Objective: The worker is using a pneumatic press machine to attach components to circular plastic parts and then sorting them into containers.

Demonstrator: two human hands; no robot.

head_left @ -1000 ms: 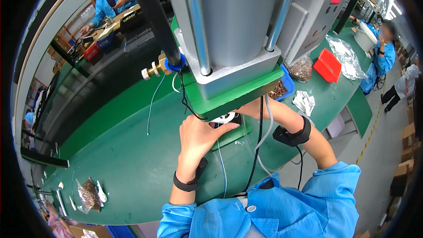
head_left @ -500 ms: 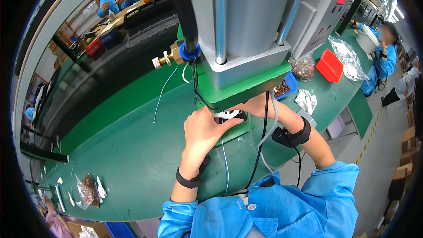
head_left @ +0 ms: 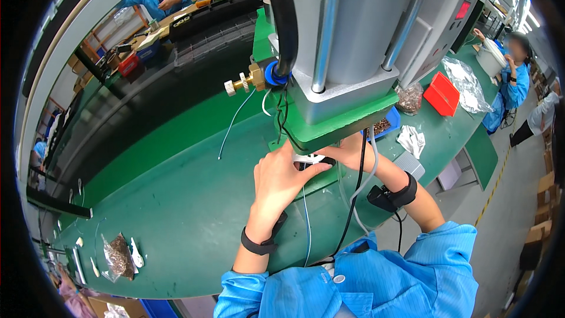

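Observation:
Under the green head (head_left: 347,116) of a bench press, a small white plastic part (head_left: 308,158) with black beneath it rests above the green base plate (head_left: 323,181). My left hand (head_left: 276,174) grips the part's left side, its thumb lying along the near edge. From the right, my right hand (head_left: 348,152) holds the other side, thumb toward the part. The press head hides most of the right fingers and the part's far side. A thin blue cord (head_left: 307,224) hangs below the part, over the bench.
Right of the press are a blue bin (head_left: 388,125) of small metal pieces, a red bin (head_left: 441,94), clear bags and a white glove (head_left: 411,141). A bag of small parts (head_left: 119,256) lies at left. Cables hang near my right forearm. Co-workers are beyond.
The view has shifted, so the press and both hands appear farther right. Both hands stay at the white part, and the right thumb now shows more clearly.

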